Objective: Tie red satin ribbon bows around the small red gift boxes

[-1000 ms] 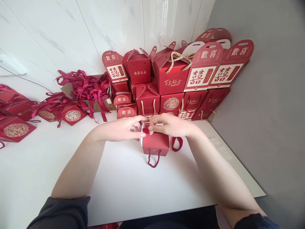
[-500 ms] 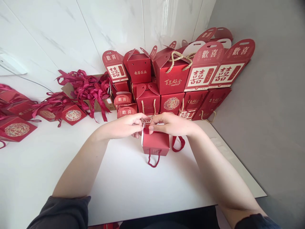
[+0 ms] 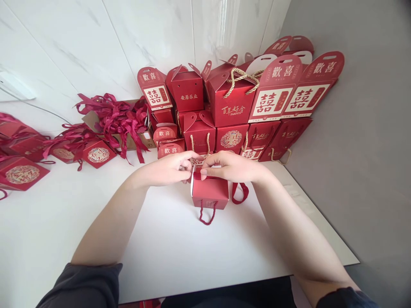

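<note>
A small red box (image 3: pixel 210 189) stands on the white table, a dark red cord handle (image 3: pixel 208 219) hanging at its near side. My left hand (image 3: pixel 176 167) is at the box's upper left edge, fingers curled by a white-edged flap; what they hold is hidden. From the right, my right hand (image 3: pixel 224 166) reaches over the box's back edge, thumb and fingers pinched on a dark red ribbon (image 3: pixel 198 175). A loop of red ribbon (image 3: pixel 240 193) lies on the table just right of the box.
Stacked red gift boxes (image 3: pixel 231 107) stand behind my hands against the tiled wall. Further left are a cardboard box (image 3: pixel 128 141) heaped with red ribbons (image 3: pixel 112 113) and several red boxes (image 3: pixel 99 154). A grey wall (image 3: pixel 353 149) bounds the table's right side.
My left hand's fingers have curled in slightly beside the box flap. My right hand and the box have stayed in nearly the same place.
</note>
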Motion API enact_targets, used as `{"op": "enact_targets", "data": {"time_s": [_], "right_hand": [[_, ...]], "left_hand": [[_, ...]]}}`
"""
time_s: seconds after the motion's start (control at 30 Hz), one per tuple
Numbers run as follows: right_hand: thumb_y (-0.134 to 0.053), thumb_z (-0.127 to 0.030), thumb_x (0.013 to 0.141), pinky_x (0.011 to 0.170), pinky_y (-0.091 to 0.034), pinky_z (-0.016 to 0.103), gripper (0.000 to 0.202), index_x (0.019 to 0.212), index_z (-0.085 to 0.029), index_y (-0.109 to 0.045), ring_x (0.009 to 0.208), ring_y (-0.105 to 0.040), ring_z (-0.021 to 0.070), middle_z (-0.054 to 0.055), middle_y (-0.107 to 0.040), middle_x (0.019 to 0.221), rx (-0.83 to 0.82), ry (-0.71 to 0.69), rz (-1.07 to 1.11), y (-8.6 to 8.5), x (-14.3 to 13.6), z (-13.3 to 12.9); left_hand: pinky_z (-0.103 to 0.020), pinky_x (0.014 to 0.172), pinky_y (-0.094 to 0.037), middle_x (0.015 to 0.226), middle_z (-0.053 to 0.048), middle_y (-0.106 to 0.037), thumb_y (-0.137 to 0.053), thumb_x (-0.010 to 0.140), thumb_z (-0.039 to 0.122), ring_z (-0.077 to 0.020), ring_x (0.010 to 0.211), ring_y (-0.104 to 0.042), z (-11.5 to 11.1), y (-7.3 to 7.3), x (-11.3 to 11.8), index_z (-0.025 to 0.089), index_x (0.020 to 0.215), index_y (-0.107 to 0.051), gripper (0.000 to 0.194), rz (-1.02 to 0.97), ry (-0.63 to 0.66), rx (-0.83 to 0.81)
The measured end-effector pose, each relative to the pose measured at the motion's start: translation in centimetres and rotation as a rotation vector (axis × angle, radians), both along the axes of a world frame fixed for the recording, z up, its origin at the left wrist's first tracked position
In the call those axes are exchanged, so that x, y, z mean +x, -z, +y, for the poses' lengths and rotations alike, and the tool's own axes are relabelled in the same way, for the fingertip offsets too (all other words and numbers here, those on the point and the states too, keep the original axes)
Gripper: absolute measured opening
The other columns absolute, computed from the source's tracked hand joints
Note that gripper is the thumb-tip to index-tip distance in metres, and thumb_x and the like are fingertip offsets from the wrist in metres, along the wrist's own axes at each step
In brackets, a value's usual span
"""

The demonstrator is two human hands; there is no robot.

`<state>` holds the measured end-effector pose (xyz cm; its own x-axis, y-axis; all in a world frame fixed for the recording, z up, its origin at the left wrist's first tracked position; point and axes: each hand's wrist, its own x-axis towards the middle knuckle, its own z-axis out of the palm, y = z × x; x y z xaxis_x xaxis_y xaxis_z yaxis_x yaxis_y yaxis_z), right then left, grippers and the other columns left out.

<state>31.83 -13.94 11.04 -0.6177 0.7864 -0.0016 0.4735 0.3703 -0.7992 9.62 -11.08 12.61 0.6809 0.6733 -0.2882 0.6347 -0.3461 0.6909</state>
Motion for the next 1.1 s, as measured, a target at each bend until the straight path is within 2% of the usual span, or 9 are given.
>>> {"op": "enact_targets", "data": {"time_s": [0.17,0.4,0.5,0.6,0.77,0.93,1.1], "right_hand": [[-0.052,-0.036,0.09,0.073,-0.04,0.027,0.026,0.088,-0.019,-0.072,0.083,-0.06,0.0168,0.002,-0.07,0.094,0.003,-0.003,0.016,0.1,0.0,0.1],[-0.053,-0.039,0.09,0.077,-0.043,0.028,0.028,0.088,-0.019,-0.072,0.085,-0.061,0.0167,0.002,-0.071,0.093,0.024,-0.032,0.096,-0.2,0.5,0.1],[-0.052,-0.041,0.091,0.077,-0.043,0.028,0.029,0.089,-0.018,-0.07,0.084,-0.061,0.0161,0.002,-0.069,0.091,0.04,-0.063,0.133,-0.4,0.7,0.0],[-0.052,-0.042,0.092,0.076,-0.043,0.028,0.03,0.09,-0.018,-0.07,0.083,-0.06,0.0163,0.002,-0.069,0.092,0.045,-0.072,0.129,-0.4,0.8,0.0],[-0.051,-0.039,0.092,0.077,-0.043,0.028,0.028,0.09,-0.019,-0.071,0.086,-0.061,0.0166,0.002,-0.071,0.095,0.04,-0.081,0.118,-0.1,0.5,0.1],[-0.052,-0.038,0.092,0.076,-0.042,0.027,0.027,0.091,-0.019,-0.072,0.086,-0.062,0.0169,0.002,-0.071,0.096,0.038,-0.077,0.094,-0.1,0.6,0.2],[-0.056,-0.038,0.09,0.08,-0.043,0.028,0.024,0.09,-0.02,-0.072,0.086,-0.062,0.017,0.001,-0.071,0.094,0.014,-0.083,0.074,-0.3,0.7,0.0]], "left_hand": [[-0.032,0.077,-0.047,0.081,0.001,-0.063,-0.049,0.08,0.021,-0.0169,0.079,-0.061,0.0,-0.7,-0.3,0.025,0.13,-0.045,0.051,0.02,-0.014,0.014],[-0.031,0.067,-0.047,0.08,-0.002,-0.062,-0.048,0.084,0.035,-0.0174,0.074,-0.06,-0.3,-1.4,-0.4,0.021,0.1,-0.055,0.022,0.132,-0.121,-0.028],[-0.031,0.066,-0.046,0.074,-0.002,-0.06,-0.047,0.086,0.042,-0.0179,0.072,-0.059,-0.3,-1.4,-0.2,0.019,0.086,-0.057,0.025,0.176,-0.102,-0.032],[-0.031,0.067,-0.043,0.073,-0.002,-0.06,-0.048,0.086,0.042,-0.0173,0.071,-0.058,-0.3,-1.1,0.0,0.018,0.073,-0.055,0.028,0.172,-0.071,0.003],[-0.03,0.064,-0.041,0.071,-0.001,-0.06,-0.047,0.085,0.037,-0.0168,0.069,-0.056,-0.2,-0.8,0.3,0.019,0.069,-0.053,0.024,0.153,-0.066,0.027],[-0.028,0.06,-0.036,0.07,0.0,-0.058,-0.047,0.081,0.029,-0.0154,0.067,-0.053,-0.1,-1.2,0.1,0.019,0.067,-0.053,0.018,0.158,-0.037,0.101],[-0.028,0.06,-0.037,0.072,0.0,-0.06,-0.048,0.082,0.032,-0.0151,0.066,-0.054,0.2,-1.8,-0.8,0.019,0.07,-0.057,0.02,0.16,-0.067,0.124]]}}
